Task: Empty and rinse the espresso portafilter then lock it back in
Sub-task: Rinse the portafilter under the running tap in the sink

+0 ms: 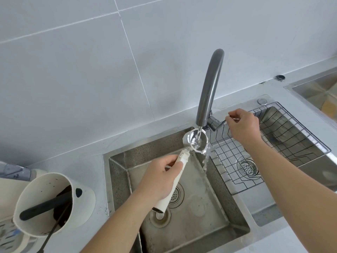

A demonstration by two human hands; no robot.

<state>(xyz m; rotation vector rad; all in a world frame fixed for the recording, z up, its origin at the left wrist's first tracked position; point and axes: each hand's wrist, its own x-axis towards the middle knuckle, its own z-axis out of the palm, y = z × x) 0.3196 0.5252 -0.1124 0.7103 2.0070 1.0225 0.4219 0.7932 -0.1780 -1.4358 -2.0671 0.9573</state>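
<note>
Under running faucet point(209, 88): hand-held portafilter point(197, 141)

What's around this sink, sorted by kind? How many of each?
Hands: 2, left hand and right hand
Portafilter: 1
Faucet: 1
Sink basins: 2, left basin and right basin
Wire rack: 1
White knock box: 1
Total: 8

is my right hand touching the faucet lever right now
Touching. The head view shows the right hand pinching the tip of the faucet lever between its fingertips, with no gap visible.
</note>
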